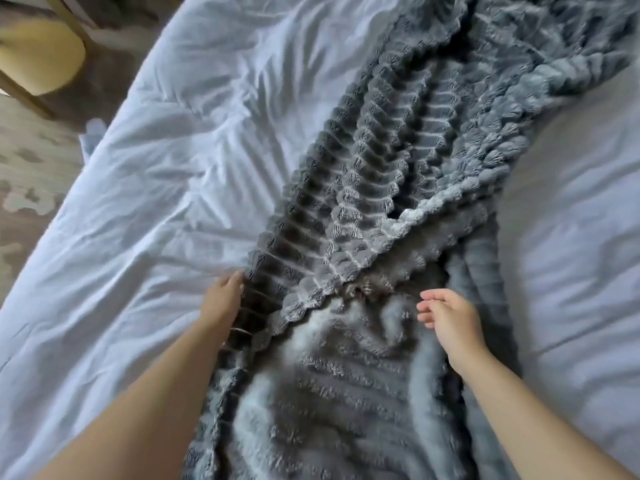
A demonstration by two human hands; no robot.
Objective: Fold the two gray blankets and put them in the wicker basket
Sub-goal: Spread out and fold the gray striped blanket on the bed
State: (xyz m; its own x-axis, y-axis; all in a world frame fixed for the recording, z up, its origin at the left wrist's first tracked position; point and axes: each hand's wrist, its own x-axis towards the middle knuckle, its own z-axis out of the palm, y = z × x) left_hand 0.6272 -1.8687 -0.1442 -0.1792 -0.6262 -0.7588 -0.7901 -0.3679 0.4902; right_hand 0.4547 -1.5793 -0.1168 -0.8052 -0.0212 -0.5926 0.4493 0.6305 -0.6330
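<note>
Setting: home bedroom.
Evidence: rumpled, pale-sheeted bed fills the view.
Left of bed: yellow-seated chair and patterned rug on the floor.

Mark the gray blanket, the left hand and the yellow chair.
gray blanket (pixel 398 188): head view, on its ribbed middle fold.
left hand (pixel 221 299): head view, on the back of the hand.
yellow chair (pixel 38 57): head view, on its seat cushion.

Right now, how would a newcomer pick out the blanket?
Find the big bed that fills the view. Down its middle, running toward the camera, lies the blanket. It alone is dark gray, ribbed and fluffy; the sheet on either side is pale and plain.
</note>
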